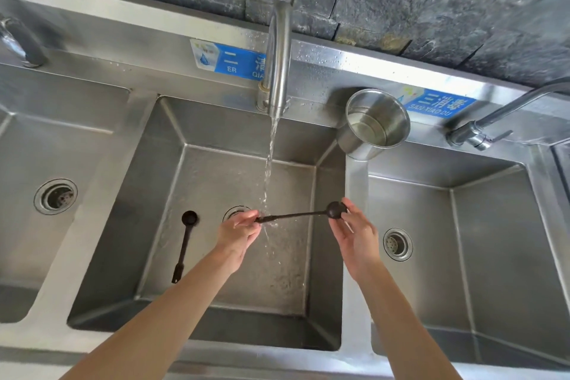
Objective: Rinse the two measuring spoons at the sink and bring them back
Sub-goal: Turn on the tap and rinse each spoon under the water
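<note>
A dark measuring spoon (296, 215) is held level over the middle sink basin (160, 182). My left hand (239, 236) pinches the tip of its handle, right where the water stream (267, 176) from the faucet (279, 62) falls. My right hand (357, 233) holds its round bowl at the basin's right wall. A second dark measuring spoon (184, 242) lies on the basin floor to the left, bowl pointing away from me.
A steel cup (374, 123) with water stands on the ledge between the middle and right basins. Left basin drain (55, 196) and right basin drain (398, 244) are open. A second tap (481, 129) sits at the far right, and a stone wall runs behind.
</note>
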{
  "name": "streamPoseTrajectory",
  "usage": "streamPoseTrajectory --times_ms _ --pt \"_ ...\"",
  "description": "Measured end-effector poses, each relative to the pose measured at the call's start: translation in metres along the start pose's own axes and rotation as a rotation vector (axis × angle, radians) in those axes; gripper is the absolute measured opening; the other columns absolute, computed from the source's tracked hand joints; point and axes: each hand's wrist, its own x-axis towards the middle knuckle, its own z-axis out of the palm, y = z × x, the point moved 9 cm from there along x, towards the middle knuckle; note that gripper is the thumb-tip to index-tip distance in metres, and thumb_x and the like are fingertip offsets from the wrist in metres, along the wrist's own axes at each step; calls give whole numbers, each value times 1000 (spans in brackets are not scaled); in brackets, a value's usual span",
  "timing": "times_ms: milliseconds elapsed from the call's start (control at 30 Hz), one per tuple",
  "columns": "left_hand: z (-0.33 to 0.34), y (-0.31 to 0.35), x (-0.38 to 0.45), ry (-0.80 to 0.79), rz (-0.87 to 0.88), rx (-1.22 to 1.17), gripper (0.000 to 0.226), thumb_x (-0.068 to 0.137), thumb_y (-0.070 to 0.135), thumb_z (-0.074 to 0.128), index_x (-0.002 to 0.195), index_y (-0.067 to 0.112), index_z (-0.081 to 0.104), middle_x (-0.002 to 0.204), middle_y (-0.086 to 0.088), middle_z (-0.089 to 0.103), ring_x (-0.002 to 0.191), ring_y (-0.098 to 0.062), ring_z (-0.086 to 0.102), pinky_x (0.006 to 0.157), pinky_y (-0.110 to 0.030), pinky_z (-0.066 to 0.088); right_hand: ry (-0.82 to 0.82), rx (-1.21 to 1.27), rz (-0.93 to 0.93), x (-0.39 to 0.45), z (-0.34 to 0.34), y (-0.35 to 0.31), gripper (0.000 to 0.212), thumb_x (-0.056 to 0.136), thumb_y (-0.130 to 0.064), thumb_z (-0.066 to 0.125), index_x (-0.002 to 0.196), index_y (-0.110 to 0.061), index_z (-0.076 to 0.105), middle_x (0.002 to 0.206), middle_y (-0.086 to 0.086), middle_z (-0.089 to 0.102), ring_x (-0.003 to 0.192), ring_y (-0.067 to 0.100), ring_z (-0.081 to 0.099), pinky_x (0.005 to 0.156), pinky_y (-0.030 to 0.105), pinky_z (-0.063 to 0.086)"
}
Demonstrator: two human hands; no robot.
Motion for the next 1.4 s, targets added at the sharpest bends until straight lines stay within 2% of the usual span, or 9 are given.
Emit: streamPoseTrajectory --times_ms 200,367,500,667,900,1000,1067,1167,1400 --pt "-30 9 3 131 39 147 9 91 0 68 97 4 74 99 -14 73 89 -21 71 92 -29 56 127 -561 -14 1 -7 12 14 92 -21 71 93 -32 81 85 5 82 76 15 79 70 24 63" --pt "-49 17 8 178 81 286 4 90 14 74 93 13 76 84 -6 72 74 -15 65 68 -22 56 229 -908 -144 4 4 13 14 95 -30 68 82 -34 72 62 -8 77 58 9 76 78 35 65" --pt "-69 24 10 212 93 295 3 89 16 75 90 16 77 80 -4 72 68 -10 67 66 -22 59 242 -1007 -106 7 12 26 18 95 -33 68 79 -28 75 57 -10 75 55 6 75 77 32 65" --pt "-99 39 3 257 109 217 12 86 11 78 78 20 78 85 -6 77 63 -6 75 57 -11 57 242 -951 -44 10 25 53 29 95 -29 71 66 -28 71 58 -9 75 60 11 77 77 33 65" --pt "-117 69 -5 199 138 102 14 85 3 76 98 6 77 95 -15 76 82 -18 73 64 -16 61 234 -842 135 16 43 102 27 92 -24 70 70 -9 74 61 2 76 69 24 78 80 39 65" --pt "-121 84 -10 131 181 72 17 87 -6 69 101 4 73 110 -19 73 102 -27 71 77 -24 63 245 -790 278 9 46 134 24 91 -20 71 78 0 75 70 11 77 68 28 77 82 45 65" --pt "-125 95 -13 95 220 65 19 88 -8 66 94 9 72 112 -19 72 107 -28 69 87 -30 61 244 -738 395 1 46 159 20 91 -14 72 79 2 74 64 13 73 52 24 71 65 38 67" --pt "-141 108 -14 179 233 129 15 84 12 78 98 15 74 98 -8 78 92 -19 76 79 -26 63 177 -805 547 -12 46 192 26 97 -21 67 87 2 73 54 9 69 36 14 58 33 21 48" --pt "-155 104 -2 278 262 386 19 79 32 83 89 19 74 74 -3 77 66 -6 74 68 -20 62 180 -856 678 -32 30 221 41 96 -34 56 66 -8 67 40 -5 54 30 6 37 31 16 29"
